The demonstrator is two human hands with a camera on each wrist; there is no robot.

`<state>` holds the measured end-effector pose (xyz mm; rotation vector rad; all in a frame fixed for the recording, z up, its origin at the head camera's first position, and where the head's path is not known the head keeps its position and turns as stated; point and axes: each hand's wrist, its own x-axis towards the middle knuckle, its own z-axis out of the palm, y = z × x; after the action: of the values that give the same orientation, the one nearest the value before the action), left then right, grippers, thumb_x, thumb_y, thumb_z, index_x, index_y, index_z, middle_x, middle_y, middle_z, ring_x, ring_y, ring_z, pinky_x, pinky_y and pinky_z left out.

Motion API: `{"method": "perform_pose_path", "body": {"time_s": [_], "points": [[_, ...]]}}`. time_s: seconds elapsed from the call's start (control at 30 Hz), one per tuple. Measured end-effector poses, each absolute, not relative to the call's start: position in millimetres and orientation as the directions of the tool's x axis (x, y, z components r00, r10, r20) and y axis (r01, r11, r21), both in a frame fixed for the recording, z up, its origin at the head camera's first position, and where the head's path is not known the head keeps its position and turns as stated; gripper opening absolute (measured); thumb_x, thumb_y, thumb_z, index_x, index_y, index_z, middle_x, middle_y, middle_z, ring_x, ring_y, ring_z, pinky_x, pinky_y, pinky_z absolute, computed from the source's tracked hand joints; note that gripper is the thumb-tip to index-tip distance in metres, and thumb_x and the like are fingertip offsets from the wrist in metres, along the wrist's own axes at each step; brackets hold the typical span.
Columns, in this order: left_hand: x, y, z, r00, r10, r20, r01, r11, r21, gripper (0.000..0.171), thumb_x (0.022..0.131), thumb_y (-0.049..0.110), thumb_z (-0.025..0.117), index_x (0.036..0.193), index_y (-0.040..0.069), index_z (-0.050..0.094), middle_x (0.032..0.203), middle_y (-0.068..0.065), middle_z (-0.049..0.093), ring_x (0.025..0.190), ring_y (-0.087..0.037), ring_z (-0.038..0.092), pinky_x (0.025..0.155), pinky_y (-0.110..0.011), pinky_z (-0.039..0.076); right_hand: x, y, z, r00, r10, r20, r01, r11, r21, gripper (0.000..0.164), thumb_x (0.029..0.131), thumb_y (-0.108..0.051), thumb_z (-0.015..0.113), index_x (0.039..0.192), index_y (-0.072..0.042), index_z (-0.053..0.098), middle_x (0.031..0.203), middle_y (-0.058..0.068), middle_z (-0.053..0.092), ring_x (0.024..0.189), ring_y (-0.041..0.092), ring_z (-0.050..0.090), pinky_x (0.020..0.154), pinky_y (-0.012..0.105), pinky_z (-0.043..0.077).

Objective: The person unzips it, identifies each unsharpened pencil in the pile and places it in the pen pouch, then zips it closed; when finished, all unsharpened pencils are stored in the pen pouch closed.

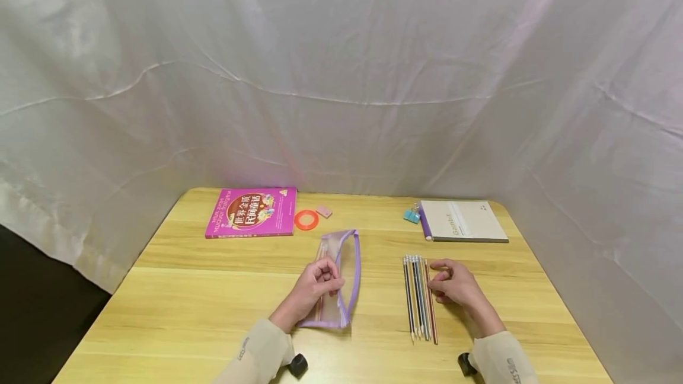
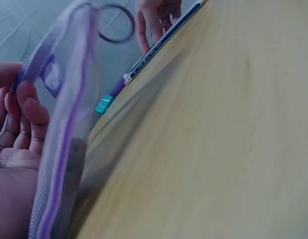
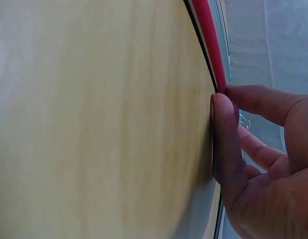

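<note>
My left hand (image 1: 316, 283) pinches one edge of a see-through zip pencil pouch (image 1: 335, 315) with purple trim. Its mouth gapes toward the right, and a few pencils (image 1: 320, 311) show through the side. In the left wrist view the purple edge (image 2: 32, 69) is between thumb and fingers. To the right, a row of several pencils (image 1: 415, 295) lies side by side, eraser ends away from me. At the row's right side, my right hand (image 1: 459, 285) pinches a red pencil (image 1: 434, 326); the right wrist view has thumb and forefinger at the red pencil (image 3: 208, 35).
A pink book (image 1: 277, 213) lies at the back left, near an orange ring (image 1: 296, 220) and a pink eraser (image 1: 324, 211). Toward the back right are blue binder clips (image 1: 411, 216) beside a notebook (image 1: 482, 221). Pale curtains (image 1: 347, 135) hang round the wooden table (image 1: 176, 301).
</note>
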<state>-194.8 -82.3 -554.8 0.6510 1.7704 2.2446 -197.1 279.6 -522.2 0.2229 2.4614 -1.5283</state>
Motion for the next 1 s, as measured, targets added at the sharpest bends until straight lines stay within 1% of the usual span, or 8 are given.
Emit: {"method": "perform_pose_path", "body": {"time_s": [0.1,0.23,0.47,0.53,0.8,1.0], "points": [[-194.2,-81.6,-557.9,-0.874,0.436,0.214,0.102,-0.266,0.959,0.028,0.093,-0.003,0.067,0.096,-0.020,0.046,0.080,0.005,0.059,0.067,-0.005,0.055,0.063,-0.016,0.049,-197.3,278.5,-522.0,-0.961,0.015,-0.278,0.255,0.443,-0.859,0.056,0.087,0.007,0.073,0.139,0.008,0.051,0.089,0.011,0.063,0.069,0.020,0.064,0.056,0.033,0.059],[-194.8,-81.5,-561.3,-0.869,0.445,0.217,0.103,-0.265,0.959,0.026,0.093,-0.003,0.067,0.096,-0.018,0.046,0.080,0.005,0.060,0.067,-0.005,0.055,0.063,-0.017,0.050,-198.2,277.4,-521.9,-0.959,0.022,-0.282,0.261,0.451,-0.853,0.056,0.088,0.006,0.073,0.139,0.007,0.051,0.089,0.011,0.063,0.069,0.019,0.064,0.056,0.033,0.059],[-194.9,-81.1,-562.4,-0.862,0.452,0.228,0.111,-0.270,0.956,0.026,0.093,-0.002,0.067,0.094,-0.018,0.046,0.079,0.004,0.058,0.067,-0.006,0.055,0.062,-0.017,0.050,-198.6,277.5,-522.2,-0.961,0.025,-0.276,0.257,0.454,-0.853,0.053,0.088,0.011,0.064,0.140,0.008,0.052,0.088,0.013,0.064,0.068,0.019,0.062,0.057,0.034,0.059],[-194.7,-81.4,-562.3,-0.865,0.449,0.226,0.110,-0.271,0.956,0.026,0.093,-0.003,0.067,0.094,-0.018,0.046,0.079,0.004,0.058,0.067,-0.006,0.055,0.062,-0.017,0.049,-198.5,277.2,-522.6,-0.961,0.024,-0.275,0.255,0.452,-0.855,0.053,0.089,0.011,0.064,0.140,0.008,0.052,0.088,0.013,0.064,0.068,0.019,0.062,0.058,0.033,0.059],[-192.0,-80.5,-561.1,-0.869,0.450,0.204,0.104,-0.237,0.966,0.027,0.093,-0.001,0.069,0.096,-0.017,0.047,0.080,0.004,0.059,0.068,-0.006,0.055,0.063,-0.017,0.050,-198.7,276.7,-522.8,-0.962,0.026,-0.273,0.255,0.448,-0.857,0.054,0.088,0.009,0.069,0.140,0.008,0.052,0.086,0.012,0.064,0.067,0.018,0.063,0.058,0.032,0.060],[-191.5,-79.9,-562.6,-0.871,0.444,0.209,0.107,-0.244,0.964,0.027,0.093,0.000,0.069,0.095,-0.017,0.048,0.081,0.004,0.060,0.067,-0.007,0.055,0.063,-0.017,0.050,-197.7,276.7,-523.0,-0.967,0.016,-0.253,0.234,0.440,-0.867,0.057,0.084,0.009,0.074,0.136,0.010,0.052,0.086,0.012,0.063,0.066,0.019,0.065,0.056,0.032,0.060]]}}
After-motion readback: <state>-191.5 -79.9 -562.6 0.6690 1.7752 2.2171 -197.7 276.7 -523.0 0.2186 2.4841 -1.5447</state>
